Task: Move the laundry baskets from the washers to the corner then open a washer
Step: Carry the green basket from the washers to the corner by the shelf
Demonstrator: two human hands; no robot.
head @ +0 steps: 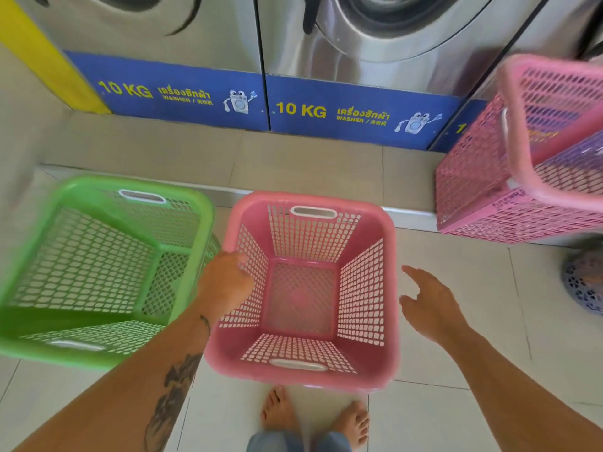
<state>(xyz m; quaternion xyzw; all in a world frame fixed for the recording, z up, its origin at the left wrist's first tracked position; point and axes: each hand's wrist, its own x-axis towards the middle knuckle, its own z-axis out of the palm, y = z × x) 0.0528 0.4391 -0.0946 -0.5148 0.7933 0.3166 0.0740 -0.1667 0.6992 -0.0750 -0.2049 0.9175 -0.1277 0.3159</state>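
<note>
An empty pink basket [365, 223] stands on the tiled floor in front of me, below the middle washer [375, 44]. My left hand [225, 282] rests on its left rim, fingers curled over the edge. My right hand [427, 301] hovers just right of the basket's right rim, fingers apart, holding nothing. An empty green basket [192, 203] stands to the left, touching the pink one, in front of the left washer [130, 31]. A lighter pink basket [483, 177] sits on the raised step at the right, tilted, with a purple one nested inside.
A raised tiled step [293, 164] runs along the washers' blue base panels. A yellow wall strip [36, 47] marks the left corner. A blue perforated object [584, 285] lies at the right edge. My bare feet [313, 415] stand just behind the pink basket.
</note>
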